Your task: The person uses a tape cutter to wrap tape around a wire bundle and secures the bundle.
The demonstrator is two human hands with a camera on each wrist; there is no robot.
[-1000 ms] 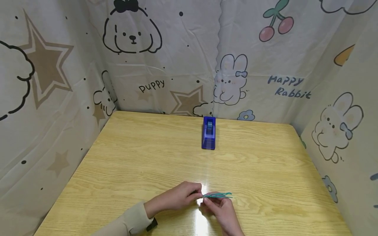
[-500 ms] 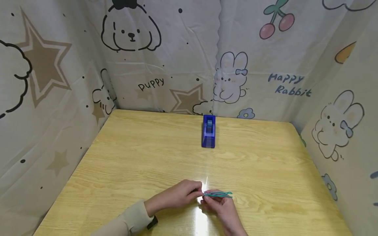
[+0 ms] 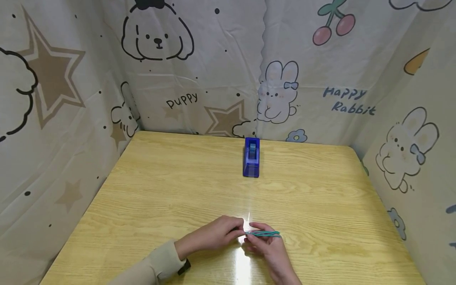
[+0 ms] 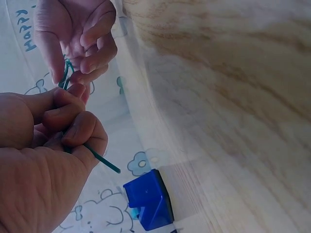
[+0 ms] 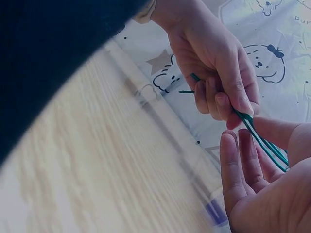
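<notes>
The left hand (image 3: 221,233) pinches one end of a thin green cord bundle (image 3: 265,234) above the table's near part; in the left wrist view a loose cord end (image 4: 107,163) sticks out beyond its curled fingers. To the bundle's right, the right hand (image 3: 268,251) has its thumb against the cord close to the left fingertips, and looped strands lie across its palm side. In the right wrist view the right hand's other fingers (image 5: 233,170) are spread and extended, while the strands (image 5: 265,143) pass under the thumb side.
A blue tape dispenser (image 3: 251,158) stands at the back middle of the wooden table (image 3: 171,178). Printed curtains (image 3: 199,51) enclose the table at the back and both sides. A black band shows at the left sleeve cuff (image 3: 166,259).
The right hand's fingers have opened away from the bundle and its thumb, showing more of the cord. The left hand keeps its pinch. The head view has tilted slightly.
</notes>
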